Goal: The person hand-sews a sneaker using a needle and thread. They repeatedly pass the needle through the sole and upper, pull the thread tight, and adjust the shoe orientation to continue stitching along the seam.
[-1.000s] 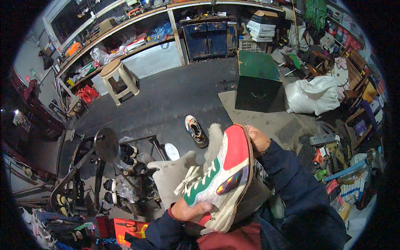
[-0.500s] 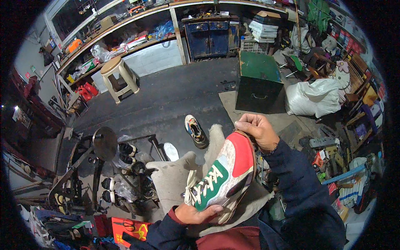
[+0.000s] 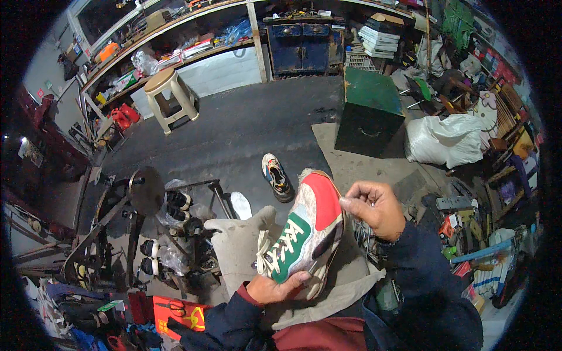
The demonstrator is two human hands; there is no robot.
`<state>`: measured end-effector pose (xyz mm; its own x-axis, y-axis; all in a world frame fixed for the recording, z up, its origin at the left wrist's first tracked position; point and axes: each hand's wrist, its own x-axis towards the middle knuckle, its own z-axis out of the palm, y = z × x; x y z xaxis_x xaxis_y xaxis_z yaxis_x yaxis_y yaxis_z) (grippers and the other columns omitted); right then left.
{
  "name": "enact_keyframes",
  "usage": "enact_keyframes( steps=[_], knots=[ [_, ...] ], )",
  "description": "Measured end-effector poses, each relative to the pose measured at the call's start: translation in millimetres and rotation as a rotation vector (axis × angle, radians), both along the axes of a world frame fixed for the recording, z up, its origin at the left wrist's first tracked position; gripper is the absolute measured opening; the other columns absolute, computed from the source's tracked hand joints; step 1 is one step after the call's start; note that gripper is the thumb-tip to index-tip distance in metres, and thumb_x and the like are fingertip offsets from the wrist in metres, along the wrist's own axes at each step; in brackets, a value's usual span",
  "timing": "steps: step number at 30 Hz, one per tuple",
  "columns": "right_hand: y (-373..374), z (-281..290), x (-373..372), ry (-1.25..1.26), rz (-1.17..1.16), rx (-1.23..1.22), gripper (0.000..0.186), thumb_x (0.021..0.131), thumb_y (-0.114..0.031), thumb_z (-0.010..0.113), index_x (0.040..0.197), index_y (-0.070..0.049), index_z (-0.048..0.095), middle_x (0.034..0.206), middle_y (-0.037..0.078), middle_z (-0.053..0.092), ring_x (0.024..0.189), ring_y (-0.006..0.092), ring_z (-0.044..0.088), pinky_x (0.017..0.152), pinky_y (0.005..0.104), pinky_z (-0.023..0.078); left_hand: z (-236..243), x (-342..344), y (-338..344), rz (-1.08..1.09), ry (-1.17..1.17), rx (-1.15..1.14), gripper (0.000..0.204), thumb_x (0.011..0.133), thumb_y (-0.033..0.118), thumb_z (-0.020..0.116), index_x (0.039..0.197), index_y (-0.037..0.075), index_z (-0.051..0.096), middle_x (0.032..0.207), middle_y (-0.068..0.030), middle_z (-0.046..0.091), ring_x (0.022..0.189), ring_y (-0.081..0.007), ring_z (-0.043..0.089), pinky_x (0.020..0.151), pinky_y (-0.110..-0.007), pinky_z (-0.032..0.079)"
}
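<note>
Head view: a dark box with a green top (image 3: 370,111) stands on the floor (image 3: 234,123), well apart from the hands. Grey cloth (image 3: 237,243) spreads over the lap, probably to shield the dark red clothing (image 3: 328,338). Above it is the held sneaker (image 3: 310,234), red toe pointing away, heel toward the body; its long axis runs nearly straight outward, leaning slightly right, with the sole turned rightward. A second sneaker (image 3: 277,178) sits beyond it on the floor. The left hand (image 3: 278,288) grips the held sneaker near its heel, seemingly to leave the toe exposed. The right hand (image 3: 377,210) has thumb and forefinger nearly meeting beside the toe's edge; whether they pinch anything I cannot tell.
</note>
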<state>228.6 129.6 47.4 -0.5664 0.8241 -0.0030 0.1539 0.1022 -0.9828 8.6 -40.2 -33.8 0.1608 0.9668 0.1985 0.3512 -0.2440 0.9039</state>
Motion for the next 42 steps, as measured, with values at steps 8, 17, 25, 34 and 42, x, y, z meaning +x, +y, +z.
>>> enact_keyframes(
  steps=[8,17,25,34,42],
  knots=[
    [-28,-23,0,0.001,0.163,-0.273,0.019,0.093,-0.017,0.07,0.089,0.001,0.073,0.081,0.003,0.07,0.076,0.0071,0.062,0.072,0.0241,0.049,-14,-4,1,0.125,-0.201,-0.003,0.049,0.097,0.03,0.065,0.133,-0.002,0.054,0.127,-0.0172,0.061,0.116,-0.0308,0.057,0.101,-0.04,0.043],
    [-43,-41,-17,-0.085,0.281,-0.493,0.017,0.091,-0.018,0.074,0.095,-0.002,0.076,0.08,-0.001,0.069,0.071,0.0042,0.057,0.064,0.0218,0.044,-37,-16,11,0.342,-0.793,-0.168,0.062,0.091,0.034,0.071,0.14,0.003,0.048,0.116,-0.0029,0.063,0.1,-0.0146,0.059,0.089,-0.029,0.047],
    [-47,-51,-30,0.008,0.341,-0.635,0.018,0.091,-0.02,0.074,0.097,-0.003,0.075,0.078,-0.002,0.069,0.062,0.0015,0.052,0.054,0.019,0.036,-33,-28,12,0.302,-0.997,-0.173,0.052,0.098,0.027,0.06,0.14,-0.001,0.047,0.125,-0.0102,0.063,0.111,-0.0213,0.063,0.098,-0.035,0.048],
    [-54,-48,-25,0.04,0.424,-0.722,0.018,0.09,-0.017,0.075,0.099,-0.001,0.074,0.081,0.004,0.072,0.067,0.0046,0.06,0.059,0.0194,0.044,-38,-30,18,0.294,-1.214,-0.174,0.053,0.104,0.034,0.051,0.142,-0.002,0.044,0.13,-0.0165,0.062,0.114,-0.0272,0.065,0.099,-0.04,0.051],
    [-72,-56,-19,0.056,0.414,-0.726,0.018,0.088,-0.012,0.075,0.099,0.001,0.074,0.08,0.006,0.072,0.056,0.0029,0.053,0.049,0.0177,0.038,-47,-30,22,0.302,-1.222,-0.197,0.06,0.104,0.043,0.045,0.144,-0.002,0.042,0.132,-0.0197,0.06,0.114,-0.0317,0.065,0.1,-0.044,0.051]
  ],
)
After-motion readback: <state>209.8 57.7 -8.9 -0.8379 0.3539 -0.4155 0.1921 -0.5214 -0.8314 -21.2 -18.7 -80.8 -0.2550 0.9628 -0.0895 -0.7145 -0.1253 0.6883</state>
